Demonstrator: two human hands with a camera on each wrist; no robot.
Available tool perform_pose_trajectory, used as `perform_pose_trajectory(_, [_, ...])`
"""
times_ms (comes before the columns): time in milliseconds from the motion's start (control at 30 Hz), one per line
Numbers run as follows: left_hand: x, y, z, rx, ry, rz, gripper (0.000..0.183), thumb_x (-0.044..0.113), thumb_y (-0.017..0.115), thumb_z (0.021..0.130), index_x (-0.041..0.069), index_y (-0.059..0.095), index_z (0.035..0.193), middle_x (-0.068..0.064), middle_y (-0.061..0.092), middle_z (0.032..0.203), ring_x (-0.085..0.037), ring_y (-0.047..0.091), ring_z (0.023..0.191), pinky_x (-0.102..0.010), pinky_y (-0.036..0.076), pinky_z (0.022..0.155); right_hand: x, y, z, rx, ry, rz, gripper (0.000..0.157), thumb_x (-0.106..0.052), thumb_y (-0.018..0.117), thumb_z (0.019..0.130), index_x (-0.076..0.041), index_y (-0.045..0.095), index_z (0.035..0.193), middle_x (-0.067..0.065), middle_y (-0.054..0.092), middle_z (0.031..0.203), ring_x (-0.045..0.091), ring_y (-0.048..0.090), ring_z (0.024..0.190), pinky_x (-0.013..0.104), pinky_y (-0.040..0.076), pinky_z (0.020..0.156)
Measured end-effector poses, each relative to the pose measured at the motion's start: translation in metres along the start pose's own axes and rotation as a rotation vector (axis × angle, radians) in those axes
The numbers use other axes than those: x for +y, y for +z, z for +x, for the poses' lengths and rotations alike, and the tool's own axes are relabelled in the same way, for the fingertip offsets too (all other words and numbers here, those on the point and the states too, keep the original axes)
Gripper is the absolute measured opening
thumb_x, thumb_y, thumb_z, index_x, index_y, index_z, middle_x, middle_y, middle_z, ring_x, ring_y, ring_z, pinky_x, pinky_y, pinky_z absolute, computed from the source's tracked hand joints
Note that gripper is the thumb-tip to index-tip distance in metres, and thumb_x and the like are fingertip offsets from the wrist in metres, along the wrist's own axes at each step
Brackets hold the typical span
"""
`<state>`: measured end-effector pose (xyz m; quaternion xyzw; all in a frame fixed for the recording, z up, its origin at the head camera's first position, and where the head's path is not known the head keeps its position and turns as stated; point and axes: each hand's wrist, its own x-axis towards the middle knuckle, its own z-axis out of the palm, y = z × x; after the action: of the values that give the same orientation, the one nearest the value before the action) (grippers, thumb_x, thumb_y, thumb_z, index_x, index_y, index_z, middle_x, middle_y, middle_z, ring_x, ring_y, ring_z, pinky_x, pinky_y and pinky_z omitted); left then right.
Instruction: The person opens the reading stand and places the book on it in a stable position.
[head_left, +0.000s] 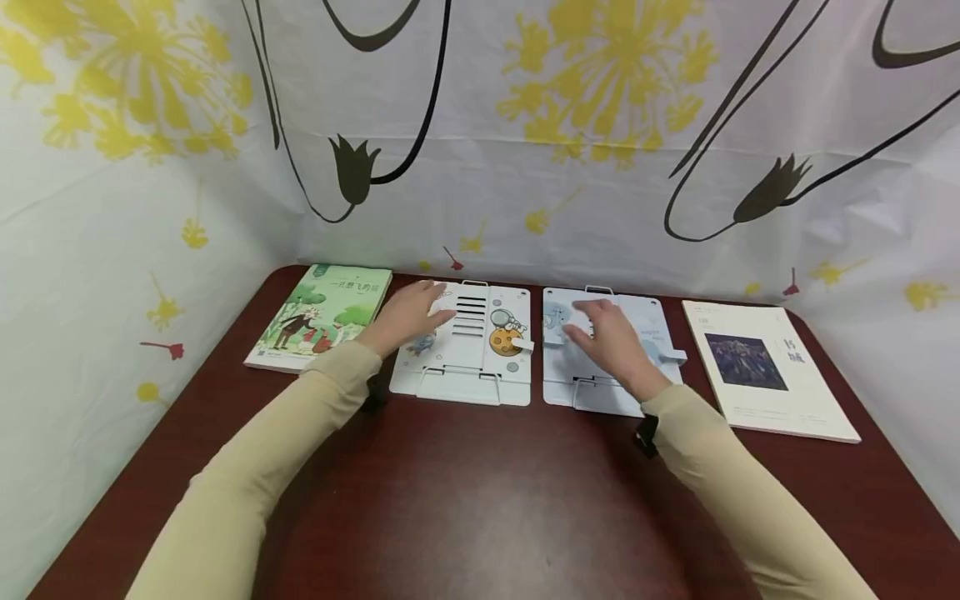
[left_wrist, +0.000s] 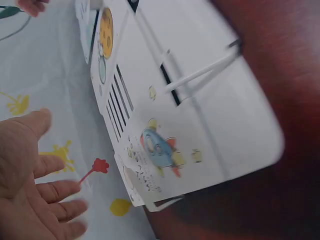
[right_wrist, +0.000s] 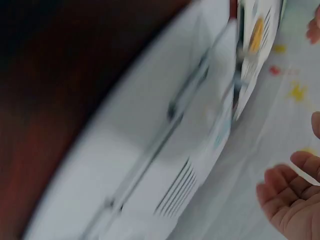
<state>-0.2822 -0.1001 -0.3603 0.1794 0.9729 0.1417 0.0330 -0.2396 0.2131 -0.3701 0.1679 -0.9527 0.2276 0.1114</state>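
Two flat metal book stands lie side by side on the table. The white stand has astronaut and moon cartoons, a column of slots and wire holders along its near edge. Over its left part hovers my left hand, fingers relaxed and holding nothing. In the left wrist view, that hand has spread fingers beside the white stand. The pale blue stand is partly hidden under my right hand. The right wrist view shows this hand loosely bent, apart from the blue stand.
A green illustrated book lies left of the stands. To their right lies a cream-white book with a dark picture on its cover. Behind the dark red table hangs a white curtain with flower prints.
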Motion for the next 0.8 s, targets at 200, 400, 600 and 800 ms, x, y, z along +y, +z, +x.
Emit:
perform_pose_trajectory(200, [-0.014,0.008,-0.027,-0.022,0.004,-0.189,0.042,0.03,0.059,0.093,0.004,0.058,0.126,-0.013,0.065,0.115,-0.026,0.061,0.104,-0.04,0.05,0.087,-0.037,0.024,-0.01,-0.061,-0.054,0.154,0.03,-0.013,0.069,0.086,0.005,0.064,0.109,0.016,0.067,0.092,0.026,0.065,0.08,0.037,0.053,0.07])
perform_pose_trajectory(400, [-0.021,0.019,-0.042,-0.135,-0.022,-0.272,0.03,0.025,0.066,0.088,0.004,0.066,0.108,-0.01,0.069,0.1,-0.019,0.063,0.087,-0.032,0.05,0.075,-0.057,0.047,-0.015,-0.211,-0.019,0.245,0.025,-0.011,0.07,0.084,0.003,0.065,0.105,0.01,0.068,0.085,0.02,0.063,0.077,0.031,0.051,0.069])
perform_pose_trajectory(600, [-0.023,0.027,-0.044,-0.204,-0.044,-0.403,0.023,0.015,0.069,0.084,0.002,0.067,0.102,-0.011,0.07,0.094,-0.016,0.061,0.077,-0.025,0.047,0.064,-0.064,0.062,-0.013,-0.276,-0.016,0.235,0.026,-0.008,0.072,0.081,0.002,0.064,0.104,0.008,0.067,0.083,0.018,0.063,0.077,0.031,0.051,0.07])
perform_pose_trajectory(800, [-0.025,0.036,-0.046,-0.19,-0.071,-0.44,0.022,0.004,0.068,0.079,0.0,0.067,0.101,-0.008,0.067,0.086,-0.013,0.057,0.074,-0.022,0.045,0.064,-0.069,0.072,-0.01,-0.275,-0.045,0.225,0.025,-0.003,0.073,0.079,0.002,0.064,0.101,0.007,0.066,0.078,0.017,0.061,0.074,0.031,0.05,0.07])
